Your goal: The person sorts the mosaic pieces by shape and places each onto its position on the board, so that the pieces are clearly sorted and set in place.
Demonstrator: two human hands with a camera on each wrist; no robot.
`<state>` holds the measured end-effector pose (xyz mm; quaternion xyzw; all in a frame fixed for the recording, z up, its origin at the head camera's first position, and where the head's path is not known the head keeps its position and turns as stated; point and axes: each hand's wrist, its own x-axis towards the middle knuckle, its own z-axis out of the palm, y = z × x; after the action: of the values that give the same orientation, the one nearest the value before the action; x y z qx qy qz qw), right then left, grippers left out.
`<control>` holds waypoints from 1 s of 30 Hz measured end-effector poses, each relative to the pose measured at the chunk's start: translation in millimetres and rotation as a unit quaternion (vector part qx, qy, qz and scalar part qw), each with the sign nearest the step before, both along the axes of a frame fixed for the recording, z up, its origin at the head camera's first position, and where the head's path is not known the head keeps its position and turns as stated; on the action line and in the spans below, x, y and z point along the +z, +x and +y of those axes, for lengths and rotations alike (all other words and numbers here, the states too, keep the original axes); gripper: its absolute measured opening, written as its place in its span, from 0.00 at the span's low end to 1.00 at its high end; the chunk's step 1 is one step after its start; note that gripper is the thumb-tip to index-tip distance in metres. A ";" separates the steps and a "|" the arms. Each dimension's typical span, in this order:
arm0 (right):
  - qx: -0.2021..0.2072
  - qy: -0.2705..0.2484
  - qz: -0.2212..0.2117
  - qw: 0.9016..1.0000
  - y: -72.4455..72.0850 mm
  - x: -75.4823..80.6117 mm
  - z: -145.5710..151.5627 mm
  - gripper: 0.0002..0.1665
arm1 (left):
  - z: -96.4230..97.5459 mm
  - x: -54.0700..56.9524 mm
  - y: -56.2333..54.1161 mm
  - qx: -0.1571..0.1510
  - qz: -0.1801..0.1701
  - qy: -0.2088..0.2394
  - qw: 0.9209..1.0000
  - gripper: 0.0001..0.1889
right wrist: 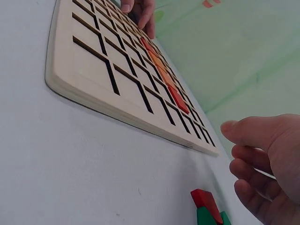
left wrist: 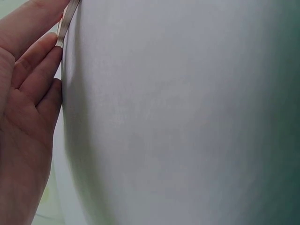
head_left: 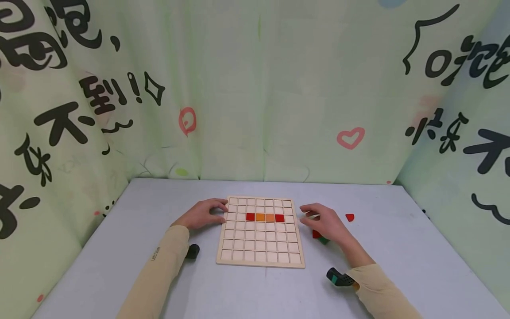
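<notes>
A wooden grid board (head_left: 255,265) lies flat on the table, with square cells. In one upper row sit a red tile (head_left: 250,216), two orange tiles (head_left: 264,217) side by side, and another red tile (head_left: 280,218). My left hand (head_left: 204,213) touches the board's left edge with its fingertips, thumb spread apart from them. Off the right edge hovers my right hand (head_left: 324,220), fingers loosely bent and nothing between them in the right wrist view. Below it lie a red block (right wrist: 206,202) and green blocks (right wrist: 205,216), partly hidden by the hand in the head view.
A separate red piece (head_left: 349,217) lies on the white table (head_left: 255,297), right of my right hand. Behind the table hangs a pale green curtain (head_left: 263,88) with dark lettering and heart shapes. Dark wrist devices (head_left: 339,278) show at both sleeves.
</notes>
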<state>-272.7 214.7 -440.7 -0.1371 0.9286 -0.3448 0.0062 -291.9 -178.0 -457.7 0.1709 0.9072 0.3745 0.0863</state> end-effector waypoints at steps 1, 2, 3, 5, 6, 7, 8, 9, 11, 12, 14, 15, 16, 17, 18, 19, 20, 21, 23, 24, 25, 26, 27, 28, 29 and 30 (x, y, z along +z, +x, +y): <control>-0.002 0.000 -0.002 1.000 0.9 0.6 2.3 0.25 | -0.2 -0.3 -0.2 -0.001 0.001 0.000 1.000 0.14; -0.002 0.001 -0.001 1.000 2.1 1.5 4.7 0.25 | -0.3 -0.5 -0.2 -0.002 0.001 0.000 1.000 0.14; -0.003 0.002 0.000 1.000 3.2 2.4 7.3 0.25 | -0.4 -0.7 -0.2 -0.003 0.002 0.000 1.000 0.14; -0.006 0.004 0.002 1.000 5.4 4.5 12.5 0.25 | -0.8 -0.9 -0.2 -0.004 0.003 0.001 1.000 0.14; -0.008 0.006 0.003 1.000 6.2 5.4 15.4 0.25 | -0.9 -0.6 0.0 -0.006 0.004 0.002 1.000 0.14; -0.009 0.006 0.003 1.000 6.6 5.8 18.5 0.25 | -1.1 -0.4 0.2 -0.007 0.006 0.003 1.000 0.14; -0.010 0.007 0.004 1.000 7.3 6.6 21.4 0.25 | -1.2 -0.2 0.3 -0.007 0.007 0.003 1.000 0.14; -0.012 0.009 0.004 1.000 8.0 7.5 24.3 0.24 | -1.2 -0.2 0.4 -0.007 0.006 0.003 1.000 0.14; -0.016 0.014 0.004 1.000 9.1 8.4 29.7 0.25 | -1.0 0.1 0.7 -0.006 0.005 0.003 1.000 0.14; -0.018 0.017 0.004 1.000 9.5 8.5 32.5 0.25 | -0.9 0.1 0.8 -0.005 0.004 0.003 1.000 0.14; -0.021 0.021 0.008 1.000 11.3 9.3 37.4 0.25 | -0.6 -0.1 0.6 -0.001 0.001 0.003 1.000 0.14; -0.023 0.024 0.010 0.999 12.1 9.7 40.0 0.25 | -0.4 -0.2 0.6 0.000 -0.001 0.003 1.000 0.14; -0.025 0.026 0.012 0.999 12.9 9.9 42.8 0.25 | -0.3 -0.2 0.5 0.000 -0.001 0.003 1.000 0.14; -0.027 0.027 0.014 0.999 13.9 10.1 45.6 0.25 | -0.3 -0.1 0.5 0.000 0.000 0.003 1.000 0.14; -0.029 0.028 0.014 0.999 14.9 10.3 48.6 0.25 | -0.2 -0.1 0.4 0.001 -0.002 0.003 1.000 0.14; -0.031 0.030 0.015 0.999 15.8 10.5 51.6 0.25 | 0.0 -0.1 0.4 0.001 -0.002 0.003 1.000 0.14; -0.034 0.031 0.016 0.999 16.9 10.8 54.6 0.25 | 0.1 0.0 0.4 0.001 -0.003 0.002 1.000 0.14; -0.036 0.031 0.016 0.999 17.8 11.1 57.8 0.25 | 0.2 0.0 0.3 0.002 -0.004 0.002 1.000 0.14; -0.039 0.031 0.016 0.999 19.8 11.7 63.8 0.26 | 0.3 0.3 0.4 0.003 -0.005 0.001 1.000 0.14; -0.040 0.031 0.016 0.999 20.8 12.0 67.0 0.26 | 0.3 0.5 0.6 0.003 -0.005 0.001 1.000 0.13; -0.042 0.031 0.016 0.999 21.7 12.1 70.3 0.26 | 0.4 0.9 0.7 0.003 -0.004 0.001 1.000 0.14; -0.042 0.029 0.016 0.999 22.5 12.2 73.5 0.26 | 0.5 1.2 0.8 0.003 -0.004 0.001 1.000 0.14; -0.043 0.029 0.016 0.999 22.9 11.9 77.0 0.27 | 0.6 1.5 1.0 0.003 -0.005 0.002 1.000 0.14; -0.044 0.030 0.016 0.998 23.5 11.8 80.2 0.27 | 0.7 1.9 1.2 0.002 -0.005 0.002 1.000 0.14; -0.046 0.029 0.015 0.998 23.4 11.2 83.7 0.27 | 0.8 2.2 1.4 0.002 -0.005 0.003 1.000 0.14; -0.047 0.029 0.014 0.998 23.7 10.9 86.8 0.28 | 0.8 2.5 1.5 0.002 -0.005 0.004 1.000 0.14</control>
<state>-249.0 301.6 -429.8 -0.0976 0.9436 -0.3156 -0.0195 -290.4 -177.2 -455.2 0.1674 0.9055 0.3794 0.0894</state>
